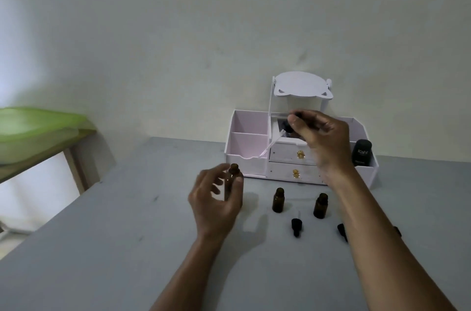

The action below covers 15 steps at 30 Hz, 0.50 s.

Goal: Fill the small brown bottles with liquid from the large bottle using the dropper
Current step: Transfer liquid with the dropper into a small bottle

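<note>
In front of the white organizer's left corner we see the left hand, fingers curled round an upright small brown bottle. A second brown bottle and a third brown bottle stand open before its drawers, a black dropper cap lying nearer us. Above the organizer's middle, the right hand pinches the dropper, its glass tip slanting down-left. A black bottle stands in its right compartment.
</note>
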Tool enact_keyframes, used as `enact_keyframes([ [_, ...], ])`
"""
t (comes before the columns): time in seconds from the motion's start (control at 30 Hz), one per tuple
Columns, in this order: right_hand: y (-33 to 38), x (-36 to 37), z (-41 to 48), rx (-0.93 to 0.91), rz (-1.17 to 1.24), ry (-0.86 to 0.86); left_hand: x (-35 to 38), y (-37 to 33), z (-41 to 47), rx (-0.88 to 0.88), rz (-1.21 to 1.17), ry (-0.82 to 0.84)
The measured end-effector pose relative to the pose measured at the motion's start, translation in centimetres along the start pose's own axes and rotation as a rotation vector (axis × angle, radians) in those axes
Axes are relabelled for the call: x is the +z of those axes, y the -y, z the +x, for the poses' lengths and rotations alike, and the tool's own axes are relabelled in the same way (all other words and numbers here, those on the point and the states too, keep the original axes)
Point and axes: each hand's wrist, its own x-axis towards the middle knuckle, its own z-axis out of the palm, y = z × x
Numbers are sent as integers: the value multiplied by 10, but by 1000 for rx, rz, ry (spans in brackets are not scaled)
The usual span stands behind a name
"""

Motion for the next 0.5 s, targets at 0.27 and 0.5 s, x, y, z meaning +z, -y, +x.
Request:
enact_keyframes([
  [0.27, -17, 39, -5, 111, 97, 4, -21, 54, 24, -444, -138, 434],
  [0.5, -29, 44, -8, 115, 19, 46, -19, 50, 25, -423, -201, 520],
])
